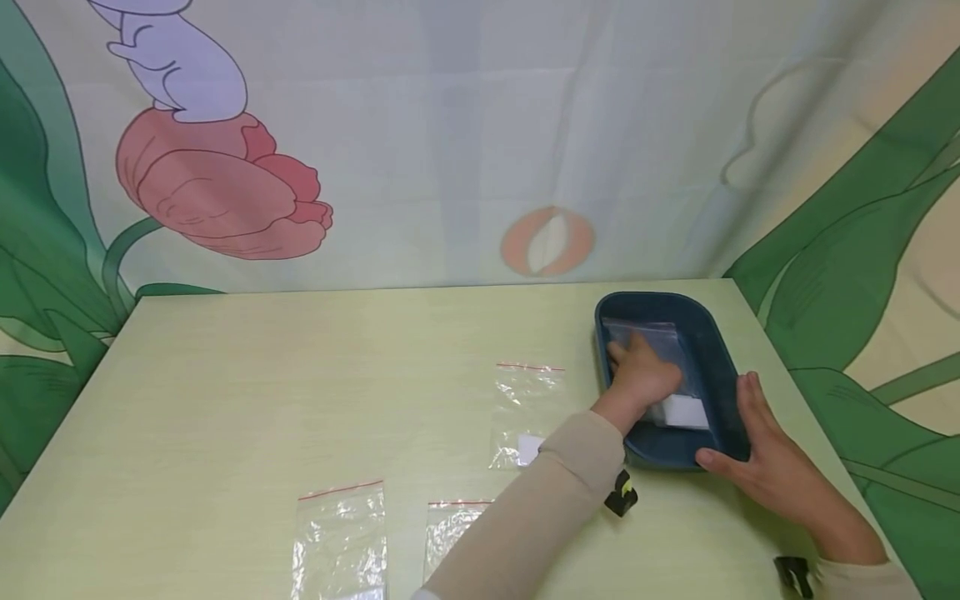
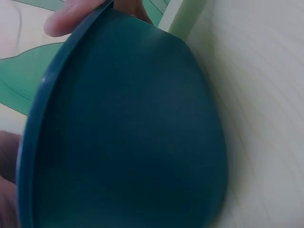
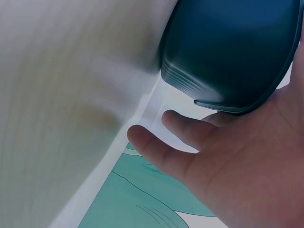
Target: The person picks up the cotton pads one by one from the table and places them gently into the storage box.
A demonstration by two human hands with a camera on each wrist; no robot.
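Observation:
My right hand [image 1: 776,471] grips the near right corner of a dark blue plastic tray [image 1: 722,375]. Its thumb lies over the rim and its fingers stretch along the outer side, also seen in the right wrist view [image 3: 228,156]. Inside the tray lie clear zip bags [image 1: 660,333] with a white label [image 1: 685,412] near the lower end. My left hand [image 1: 645,375] reaches over the left rim, fingertips down at the bags; I cannot tell whether they pinch one. The left wrist view is mostly filled by the tray's outer wall [image 2: 137,118].
One clear zip bag with a red strip [image 1: 528,400] lies left of the tray. Another bag [image 1: 341,533] lies nearer the front, and a third bag [image 1: 450,529] is partly covered by my left sleeve. A printed curtain [image 1: 405,150] hangs behind the pale table [image 1: 262,392].

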